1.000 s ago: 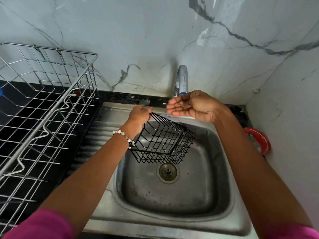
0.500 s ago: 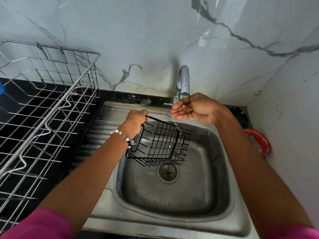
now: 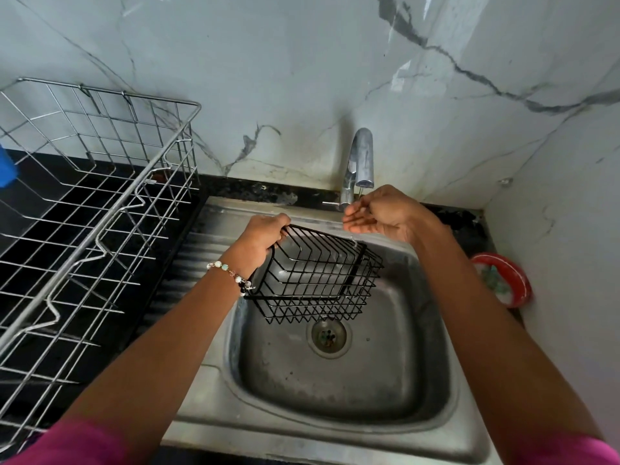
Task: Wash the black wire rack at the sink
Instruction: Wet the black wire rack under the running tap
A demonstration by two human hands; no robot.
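While the left hand [image 3: 260,239] grips the black wire rack [image 3: 317,280] by its rim — tilted above the sink [image 3: 335,414] basin, right hand [image 3: 379,213] cupped, holding nothing, under the tap [image 3: 360,162].

White marble wall [image 3: 302,78] with grey veins, black wire rack [image 3: 318,280], silvery steel sink [image 3: 335,427], black counter [image 3: 84,209], pink sleeves [image 3: 77,444], red bowl [image 3: 516,283].

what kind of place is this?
Most likely a home kitchen sink corner: a steel sink with a tap, a wire dish-drying rack on a dark counter, and marble-look wall tiles behind.
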